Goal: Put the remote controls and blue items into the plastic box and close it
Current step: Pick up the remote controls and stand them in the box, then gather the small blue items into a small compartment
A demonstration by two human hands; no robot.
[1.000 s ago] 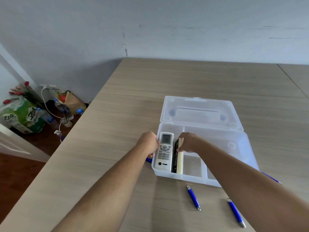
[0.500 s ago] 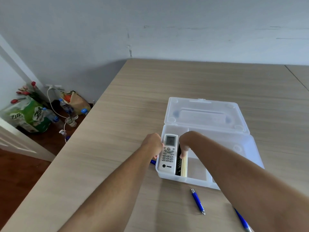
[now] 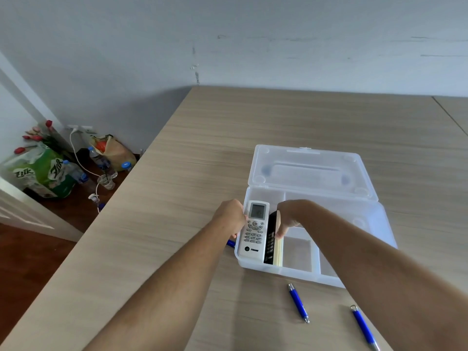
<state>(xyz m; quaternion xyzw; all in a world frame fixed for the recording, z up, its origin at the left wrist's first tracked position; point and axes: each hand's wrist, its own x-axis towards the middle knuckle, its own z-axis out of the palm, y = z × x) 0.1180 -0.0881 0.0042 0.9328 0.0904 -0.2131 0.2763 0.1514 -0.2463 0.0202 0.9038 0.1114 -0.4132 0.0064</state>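
Two remotes: white remote [image 3: 255, 230], black remote [image 3: 271, 240], frame centre, in box [image 3: 364, 224]
Pens: two [image 3: 298, 303] [image 3: 364, 328], lower right
Left hand [image 3: 229, 216]: fingers grasp white remote
Right hand [image 3: 291, 215]: fingers pinch black remote

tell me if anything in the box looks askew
Yes: the black remote stands on its long edge, wedged between the white remote and a compartment wall of the plastic box, not flat. The right hand pinches its top end.

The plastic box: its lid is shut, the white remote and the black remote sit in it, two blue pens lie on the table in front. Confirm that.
One thing is wrong: the plastic box has its lid open, folded back, as the head view shows. The white remote and black remote do sit in it, with two blue pens in front on the table.
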